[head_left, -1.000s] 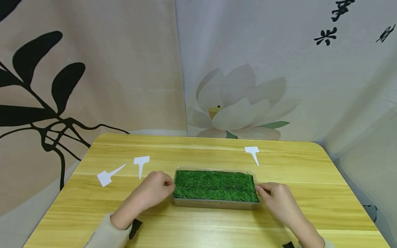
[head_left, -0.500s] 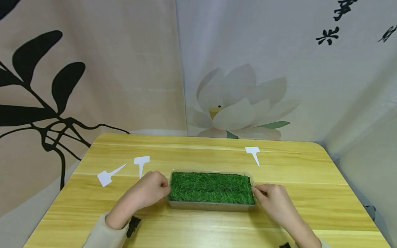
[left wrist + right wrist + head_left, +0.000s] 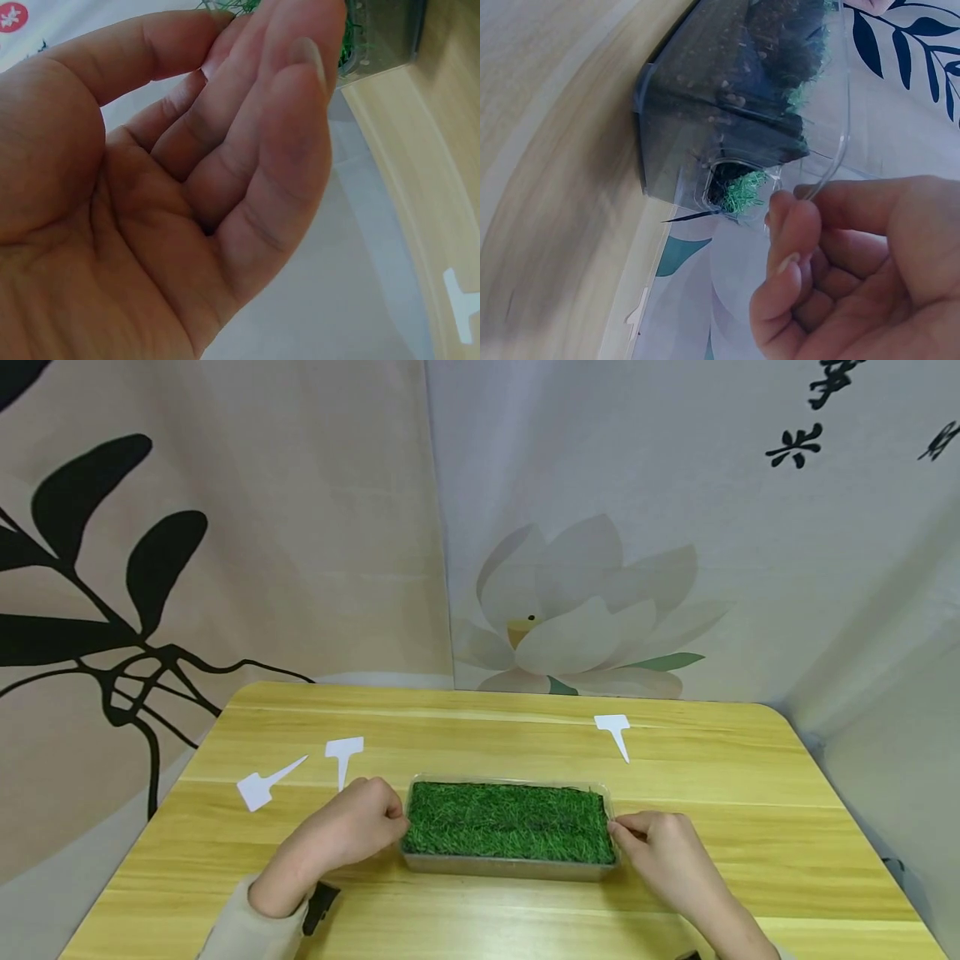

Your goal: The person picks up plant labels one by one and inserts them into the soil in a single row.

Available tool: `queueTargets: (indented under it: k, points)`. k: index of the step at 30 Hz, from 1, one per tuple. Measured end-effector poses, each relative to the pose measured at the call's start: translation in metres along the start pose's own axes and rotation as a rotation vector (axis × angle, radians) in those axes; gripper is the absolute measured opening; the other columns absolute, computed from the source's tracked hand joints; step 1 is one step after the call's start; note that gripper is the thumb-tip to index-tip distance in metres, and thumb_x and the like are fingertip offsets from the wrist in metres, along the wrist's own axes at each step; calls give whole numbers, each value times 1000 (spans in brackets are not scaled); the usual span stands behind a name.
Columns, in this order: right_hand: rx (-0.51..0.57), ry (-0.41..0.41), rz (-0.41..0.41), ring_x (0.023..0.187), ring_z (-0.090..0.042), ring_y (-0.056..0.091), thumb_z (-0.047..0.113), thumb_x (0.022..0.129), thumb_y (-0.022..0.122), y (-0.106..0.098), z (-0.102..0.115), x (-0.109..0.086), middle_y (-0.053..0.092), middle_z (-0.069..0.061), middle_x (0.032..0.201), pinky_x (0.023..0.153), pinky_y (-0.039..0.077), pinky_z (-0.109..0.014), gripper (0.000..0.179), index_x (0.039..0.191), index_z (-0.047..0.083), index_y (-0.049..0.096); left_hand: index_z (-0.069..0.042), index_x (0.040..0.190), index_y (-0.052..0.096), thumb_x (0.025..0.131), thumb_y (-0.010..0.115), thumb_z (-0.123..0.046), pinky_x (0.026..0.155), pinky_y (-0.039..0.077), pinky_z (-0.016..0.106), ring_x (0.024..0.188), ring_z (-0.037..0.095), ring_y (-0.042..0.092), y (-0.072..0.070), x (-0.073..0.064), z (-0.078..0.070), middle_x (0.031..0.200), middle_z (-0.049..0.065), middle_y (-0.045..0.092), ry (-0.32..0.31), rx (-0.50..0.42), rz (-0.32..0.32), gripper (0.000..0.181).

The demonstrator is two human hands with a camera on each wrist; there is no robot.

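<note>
A clear plastic box stands on the table, with a mat of artificial grass filling its top. My left hand grips the box's left end; in the left wrist view the thumb and index fingertips meet beside the grass, partly hidden behind the other fingers. At the opposite end, my right hand pinches the rim between thumb and forefinger. The right wrist view shows the box's transparent side wall, with dark backing and green blades visible through it.
Two white T-shaped plant labels lie on the left of the wooden table: one label farther out, another label just behind my left hand. A third label lies at the back right. A printed curtain hangs behind.
The box with its grass has shifted left and nearer to me, both hands moving along with it. The labels stay where they were on the table.
</note>
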State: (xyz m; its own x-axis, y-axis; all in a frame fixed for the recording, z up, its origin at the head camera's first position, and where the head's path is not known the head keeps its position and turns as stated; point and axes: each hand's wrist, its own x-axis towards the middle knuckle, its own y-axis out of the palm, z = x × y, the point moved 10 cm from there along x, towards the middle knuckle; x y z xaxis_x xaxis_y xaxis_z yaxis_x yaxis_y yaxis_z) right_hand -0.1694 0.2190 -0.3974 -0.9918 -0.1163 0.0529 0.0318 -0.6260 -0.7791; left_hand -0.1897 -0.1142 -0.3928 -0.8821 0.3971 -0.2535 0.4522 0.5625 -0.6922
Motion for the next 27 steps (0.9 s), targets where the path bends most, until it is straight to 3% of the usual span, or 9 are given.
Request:
queueTargets:
  k: [8,16,22,27]
  points:
    - [0,-39,-18,82,-16,73,6,94,77,-1,2,0,79,-9,97,67,58,-30,9,99,1,83,-19,53,40,99,61,-5,47,27,24,42,7,28,-4,5,0,46,-10,33,-40,19,-20,52]
    - [21,-23,-9,68,-7,60,3,94,75,-3,1,-1,79,-8,95,61,51,-26,9,100,1,83,-18,53,46,98,61,-4,45,27,23,42,8,31,-2,5,0,46,-8,38,-74,32,-18,49]
    - [27,-33,-3,63,-6,55,4,95,75,-3,2,1,79,-8,94,58,49,-25,9,100,1,83,-19,52,39,95,61,-2,44,25,21,43,6,27,-3,4,-1,46,-10,31,-62,46,-29,51]
    - [27,-22,5,66,-7,58,5,95,75,-2,0,2,79,-8,95,61,50,-26,9,99,3,83,-19,52,41,96,60,-2,45,25,22,42,6,28,-2,5,-1,46,-10,34,-63,43,-25,50]
